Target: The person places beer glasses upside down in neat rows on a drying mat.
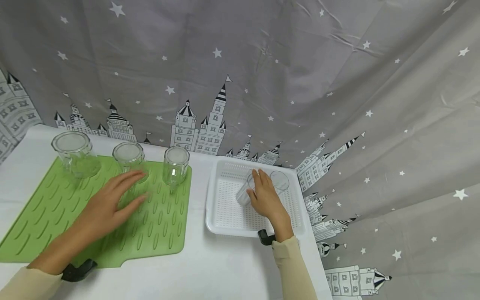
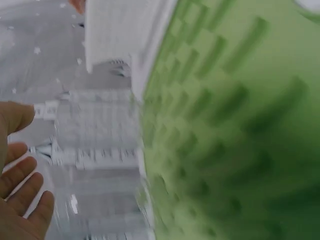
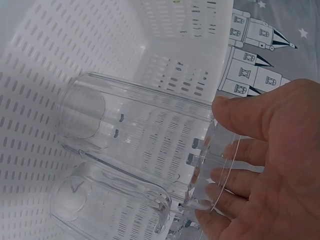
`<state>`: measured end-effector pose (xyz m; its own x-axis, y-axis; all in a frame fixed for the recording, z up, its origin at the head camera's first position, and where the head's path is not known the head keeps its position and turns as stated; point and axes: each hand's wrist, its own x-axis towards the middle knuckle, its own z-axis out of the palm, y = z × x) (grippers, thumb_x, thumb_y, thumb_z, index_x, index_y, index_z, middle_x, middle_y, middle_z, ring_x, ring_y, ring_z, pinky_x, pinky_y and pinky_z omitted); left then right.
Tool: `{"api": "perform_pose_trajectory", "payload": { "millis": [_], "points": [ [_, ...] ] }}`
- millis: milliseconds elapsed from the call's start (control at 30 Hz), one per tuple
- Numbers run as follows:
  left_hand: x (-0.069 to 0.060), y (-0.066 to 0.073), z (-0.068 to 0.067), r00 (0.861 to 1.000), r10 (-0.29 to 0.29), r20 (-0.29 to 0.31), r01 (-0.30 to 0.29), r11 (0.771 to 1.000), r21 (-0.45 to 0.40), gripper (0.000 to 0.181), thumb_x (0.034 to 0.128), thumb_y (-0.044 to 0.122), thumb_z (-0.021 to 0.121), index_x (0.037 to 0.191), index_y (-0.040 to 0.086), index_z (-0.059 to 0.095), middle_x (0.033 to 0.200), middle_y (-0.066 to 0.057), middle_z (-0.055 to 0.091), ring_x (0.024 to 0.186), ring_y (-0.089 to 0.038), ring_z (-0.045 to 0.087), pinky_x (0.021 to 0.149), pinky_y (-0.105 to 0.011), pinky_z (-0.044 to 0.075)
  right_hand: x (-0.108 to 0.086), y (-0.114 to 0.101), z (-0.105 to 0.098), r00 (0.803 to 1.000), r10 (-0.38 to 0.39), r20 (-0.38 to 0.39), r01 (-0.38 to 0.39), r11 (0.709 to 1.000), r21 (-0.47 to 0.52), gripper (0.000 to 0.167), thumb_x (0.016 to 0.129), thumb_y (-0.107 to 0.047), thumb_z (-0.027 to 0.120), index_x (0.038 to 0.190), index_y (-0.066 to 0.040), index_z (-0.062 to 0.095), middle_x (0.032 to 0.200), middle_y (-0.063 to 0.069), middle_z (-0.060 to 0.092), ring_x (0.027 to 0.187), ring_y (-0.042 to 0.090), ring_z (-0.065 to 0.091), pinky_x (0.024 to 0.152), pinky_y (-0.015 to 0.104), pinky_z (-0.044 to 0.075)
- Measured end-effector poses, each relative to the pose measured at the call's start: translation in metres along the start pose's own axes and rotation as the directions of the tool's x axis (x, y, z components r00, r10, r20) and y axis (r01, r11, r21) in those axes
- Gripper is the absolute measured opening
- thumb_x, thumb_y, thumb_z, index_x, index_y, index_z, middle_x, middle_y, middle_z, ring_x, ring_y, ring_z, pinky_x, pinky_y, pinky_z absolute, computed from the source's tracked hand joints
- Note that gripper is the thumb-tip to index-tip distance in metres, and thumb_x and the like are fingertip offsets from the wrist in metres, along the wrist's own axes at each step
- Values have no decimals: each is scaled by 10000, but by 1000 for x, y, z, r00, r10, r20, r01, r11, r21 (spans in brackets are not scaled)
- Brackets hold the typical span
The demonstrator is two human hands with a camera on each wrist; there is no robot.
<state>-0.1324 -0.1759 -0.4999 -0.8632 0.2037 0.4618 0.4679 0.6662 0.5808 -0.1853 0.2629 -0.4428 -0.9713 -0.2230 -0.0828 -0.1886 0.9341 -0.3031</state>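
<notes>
My right hand (image 1: 267, 196) reaches into the white basket (image 1: 211, 208), over a clear glass (image 1: 243, 197) that leans there. In the right wrist view its thumb touches the rim of this glass (image 3: 135, 117), while the relaxed fingers show through and beside the rim. A second glass (image 1: 280, 181) stands beside it in the basket. My left hand (image 1: 106, 204) hovers above the green mat (image 1: 157, 233), thumb and fingers spread and holding nothing. Its fingertips are close to the middle glass (image 1: 128, 153) on the mat; whether they touch cannot be told.
Two more glasses stand on the mat's far part: a wide one (image 1: 73, 146) at the left and a narrower one (image 1: 176, 164) at the right. The white table (image 1: 217, 266) runs between mat and basket. A grey patterned curtain (image 1: 262, 83) hangs behind.
</notes>
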Motion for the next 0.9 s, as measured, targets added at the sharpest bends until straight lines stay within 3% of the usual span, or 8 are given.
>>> {"api": "perform_pose_trajectory", "payload": {
  "millis": [33,133,233,267,400,500,667,900],
  "points": [
    [-5,-5,-2,1000,24,-16,-23,999,36,792,876,152,873,1591,214,539,1615,-115,543,1436,-389,525,1096,-610,526,0,0,0,1000,0,0,0,1000,0,684,1133,-262,549,1701,-20,254,1779,278,198,1672,467,185,1372,624,253],
    [-22,-23,-9,997,68,-49,-61,989,133,783,849,161,886,1566,182,571,1596,-124,560,1375,-411,551,1148,-493,513,0,1,-1,1000,0,-1,0,1000,-2,687,1132,-264,552,1700,-15,256,1778,277,200,1672,467,188,1373,623,253],
    [-43,-44,-16,997,51,-55,-41,985,169,719,892,188,849,1555,133,574,1582,-164,559,1330,-477,554,1321,-427,382,0,1,-1,1000,2,-1,-2,1000,-3,692,1131,-273,554,1701,-19,256,1781,270,199,1674,462,187,1375,621,246],
    [-49,-51,-19,998,37,-56,-26,984,177,700,907,192,840,1550,116,574,1575,-181,557,1318,-499,550,1302,-518,388,1,1,0,1000,1,-1,-1,1000,-3,692,1131,-275,555,1701,-20,256,1782,269,199,1673,463,189,1375,622,246],
    [-73,-73,-32,997,-72,-27,76,975,209,672,994,229,766,1588,62,497,1589,-263,493,1393,-564,469,1350,-647,250,1,2,1,1000,-5,1,5,1000,-3,692,1132,-281,552,1700,-18,257,1780,271,202,1671,466,195,1375,622,245],
    [-86,-85,-40,992,-129,-6,127,965,231,680,1045,260,709,1617,21,429,1610,-313,435,1490,-575,377,1398,-622,133,0,2,2,1000,-2,7,2,1000,-9,692,1135,-284,547,1702,-20,251,1781,269,201,1671,463,196,1377,615,245],
    [-102,-102,-47,990,-137,-35,141,955,261,672,1074,301,662,1601,-37,419,1599,-359,423,1537,-566,340,1409,-603,103,0,1,2,1000,-5,4,5,1000,-15,692,1132,-277,554,1699,-12,258,1777,276,207,1669,469,199,1379,615,240],
    [-118,-132,-49,983,-142,-119,173,936,306,746,1102,515,556,1575,-52,448,1558,-373,452,1356,-633,432,1352,-676,201,1,1,2,1000,-16,-6,16,1000,-25,689,1131,-268,555,1696,-7,260,1774,281,214,1666,475,204,1379,619,237]
  ]
}}
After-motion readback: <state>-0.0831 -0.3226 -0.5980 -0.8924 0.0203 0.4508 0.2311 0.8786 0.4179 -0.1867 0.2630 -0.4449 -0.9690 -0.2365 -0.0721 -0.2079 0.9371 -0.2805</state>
